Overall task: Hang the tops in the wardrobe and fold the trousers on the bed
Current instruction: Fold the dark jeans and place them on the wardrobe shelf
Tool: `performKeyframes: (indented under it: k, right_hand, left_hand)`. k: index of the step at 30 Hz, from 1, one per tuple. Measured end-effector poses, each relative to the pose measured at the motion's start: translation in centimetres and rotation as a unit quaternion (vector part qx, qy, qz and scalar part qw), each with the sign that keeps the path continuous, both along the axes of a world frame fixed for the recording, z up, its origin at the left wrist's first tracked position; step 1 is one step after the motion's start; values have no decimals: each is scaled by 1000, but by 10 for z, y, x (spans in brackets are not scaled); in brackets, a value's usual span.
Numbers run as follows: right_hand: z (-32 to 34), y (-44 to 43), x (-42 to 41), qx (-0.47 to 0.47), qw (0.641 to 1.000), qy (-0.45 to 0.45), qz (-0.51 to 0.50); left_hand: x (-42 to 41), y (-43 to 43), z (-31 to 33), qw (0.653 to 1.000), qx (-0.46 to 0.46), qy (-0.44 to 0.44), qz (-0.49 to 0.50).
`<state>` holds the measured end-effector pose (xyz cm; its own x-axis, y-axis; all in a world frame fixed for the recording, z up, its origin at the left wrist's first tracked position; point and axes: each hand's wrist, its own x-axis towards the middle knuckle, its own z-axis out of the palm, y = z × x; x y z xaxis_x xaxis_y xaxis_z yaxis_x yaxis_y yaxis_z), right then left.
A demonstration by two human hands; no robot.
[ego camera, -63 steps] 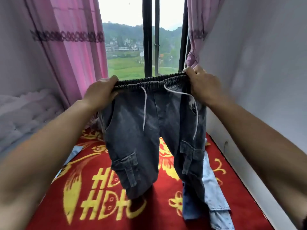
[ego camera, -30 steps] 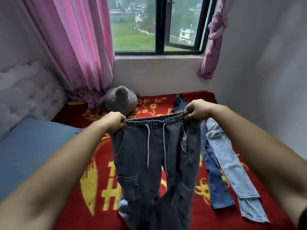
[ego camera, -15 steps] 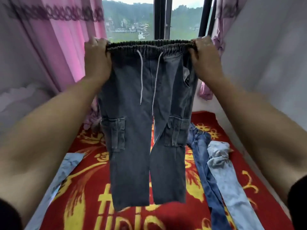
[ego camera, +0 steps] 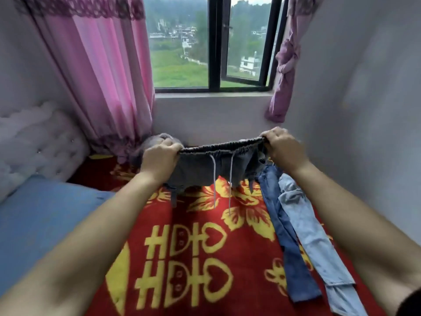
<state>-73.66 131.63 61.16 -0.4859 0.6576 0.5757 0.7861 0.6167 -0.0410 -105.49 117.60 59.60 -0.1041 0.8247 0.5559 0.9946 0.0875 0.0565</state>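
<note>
Both hands up front, holding the dark grey denim trousers with an elastic waistband [ego camera: 200,167] in the air over the bed [ego camera: 257,299]. Left hand [ego camera: 159,160] is curled round the left end of the waistband, knuckles toward camera; right hand [ego camera: 282,149] is curled round the right end, fingers folded over the top edge. The waistband is pulled roughly level between them, slightly higher on the right. Two white drawstrings [ego camera: 214,179] hang straight down from its middle. Fabric below the waistband is blurred and bunched, and the legs can't be made out. A red blanket with yellow flower and character print [ego camera: 250,258] covers the bed. Two more pairs lie flat on the blanket's right side, lengthwise and touching: dark blue jeans [ego camera: 287,247] on the inside, light blue jeans [ego camera: 314,242] nearer the right wall, partly overlapping the dark pair near the top. A flat blue pillow or sheet [ego camera: 41,213] lies on the left of the bed, up against a white tufted headboard [ego camera: 34,142]. A grey plush toy [ego camera: 157,140] sits at the far end, partly hidden behind the left hand. A black-framed window [ego camera: 214,53] is straight ahead, with a pink curtain [ego camera: 102,76] hanging at left and a knotted pink-purple curtain [ego camera: 282,76] at right.
</note>
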Motion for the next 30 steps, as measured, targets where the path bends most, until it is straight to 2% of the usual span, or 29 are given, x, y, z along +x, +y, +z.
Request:
performKeyframes:
  k: [3, 6, 10, 13, 16, 19, 23, 27, 30]
  right_hand:
    - [-109, -48, 24, -88, 991, -103, -20]
    - [-215, -102, 47, -160, 968, -192, -21]
    - [-323, -176, 73, -294, 888, -352, -13]
    - [-361, -214, 85, -344, 864, -368, -6]
    - [-380, -232, 90, -361, 844, -396, -10]
    - [-404, -240, 91, -376, 839, -393, -15]
    - [-462, -254, 95, -398, 828, -394, -3]
    - [-539, -283, 111, -440, 800, -408, -2]
    - [-583, -292, 120, -479, 787, -390, -5]
  left_hand:
    - [22, -43, -103, 986, -163, 40, -5]
    - [48, -89, -207, 965, -256, 47, -15]
    - [86, -161, -318, 903, -427, 45, -11]
    - [102, -201, -360, 878, -475, 50, -18]
    - [107, -213, -381, 876, -480, 52, -14]
    - [112, -211, -399, 871, -489, 49, -10]
    - [128, -225, -454, 842, -539, 30, 0]
    - [148, -258, -524, 813, -582, 20, 6]
    - [158, -275, -563, 780, -626, 5, 6]
